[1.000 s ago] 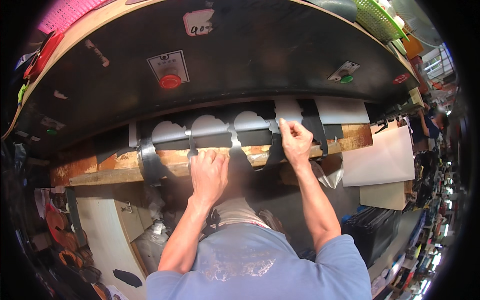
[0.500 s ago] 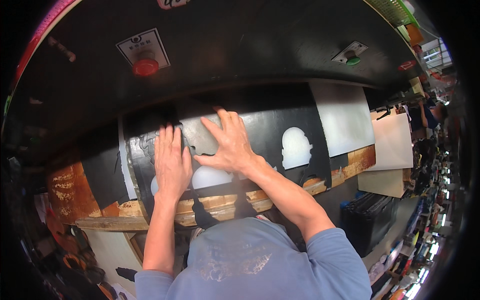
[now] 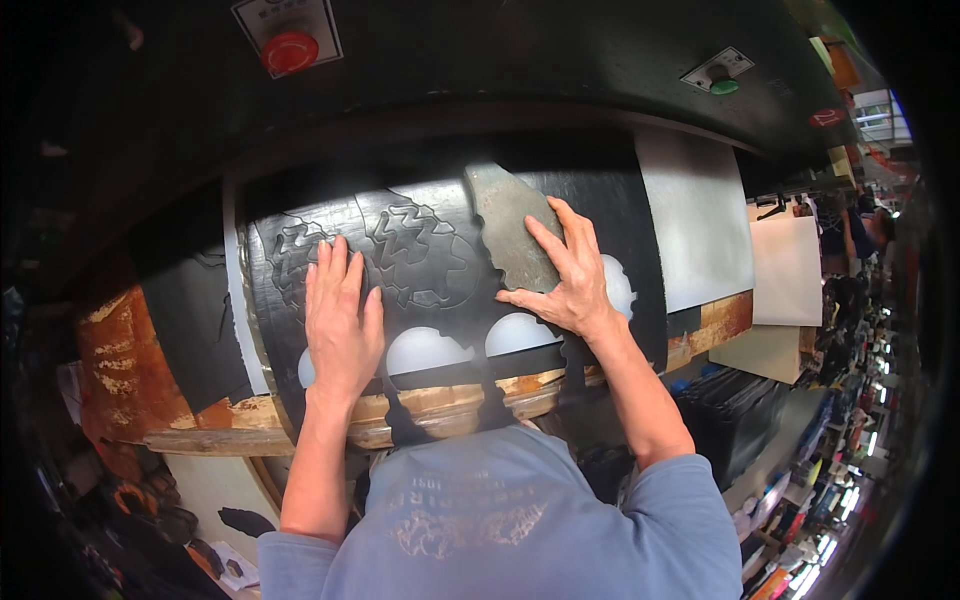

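Note:
A black sheet (image 3: 440, 312) of rubber- or leather-like material lies in front of me, with jagged outlines cut or pressed into its left half. My left hand (image 3: 342, 325) rests flat on it, fingers stretched out, partly covering the left outline. To the right, my right hand (image 3: 568, 268) grips a grey metal cutting die (image 3: 508, 228) with a notched left edge. The thumb is at the die's lower edge and the fingers are along its right side. Rounded cut-outs along the sheet's near edge, such as one white opening (image 3: 428, 352), show a pale surface below.
Above the sheet hangs a dark machine beam with a red button (image 3: 290, 52) and a green button (image 3: 724, 86). A pale board (image 3: 692, 222) lies right of the sheet. A worn wooden edge (image 3: 460, 408) runs along the front. Black stacked material (image 3: 735, 415) stands lower right.
My right hand has moved right with the cutting die, and a second jagged outline now shows on the sheet. My left hand stays nearly in place. The view has shifted slightly.

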`<action>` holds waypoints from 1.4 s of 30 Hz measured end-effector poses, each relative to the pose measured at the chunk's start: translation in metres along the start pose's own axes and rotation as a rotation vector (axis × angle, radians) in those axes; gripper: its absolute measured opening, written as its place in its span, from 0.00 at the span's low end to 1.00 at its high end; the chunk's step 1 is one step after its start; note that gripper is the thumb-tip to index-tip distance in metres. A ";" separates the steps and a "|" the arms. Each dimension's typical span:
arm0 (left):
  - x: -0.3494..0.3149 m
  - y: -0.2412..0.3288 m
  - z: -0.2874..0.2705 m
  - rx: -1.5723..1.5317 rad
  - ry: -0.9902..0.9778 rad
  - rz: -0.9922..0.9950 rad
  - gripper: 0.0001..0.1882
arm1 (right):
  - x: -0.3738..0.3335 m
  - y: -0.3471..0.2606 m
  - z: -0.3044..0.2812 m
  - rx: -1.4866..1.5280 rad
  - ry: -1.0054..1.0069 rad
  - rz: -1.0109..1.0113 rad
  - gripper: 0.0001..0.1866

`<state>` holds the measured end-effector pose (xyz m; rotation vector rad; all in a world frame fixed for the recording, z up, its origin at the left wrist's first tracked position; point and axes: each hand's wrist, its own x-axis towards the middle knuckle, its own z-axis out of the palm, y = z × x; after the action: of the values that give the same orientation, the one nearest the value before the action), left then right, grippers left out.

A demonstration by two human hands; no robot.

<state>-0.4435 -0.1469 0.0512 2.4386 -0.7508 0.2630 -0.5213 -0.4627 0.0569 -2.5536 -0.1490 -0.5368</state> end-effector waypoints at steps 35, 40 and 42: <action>-0.114 0.120 0.019 -0.339 0.017 -0.081 0.17 | -0.141 -0.005 -0.045 -0.174 0.397 0.079 0.07; -0.111 0.128 0.038 -0.095 0.137 -0.011 0.18 | -0.139 -0.001 -0.044 -0.151 0.384 0.103 0.09; -0.112 0.127 0.037 -0.102 0.145 -0.021 0.18 | -0.140 -0.001 -0.046 -0.124 0.363 0.100 0.09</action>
<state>-0.6065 -0.2038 0.0418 2.3017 -0.6584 0.3794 -0.6659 -0.4854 0.0372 -2.5141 0.1446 -0.9822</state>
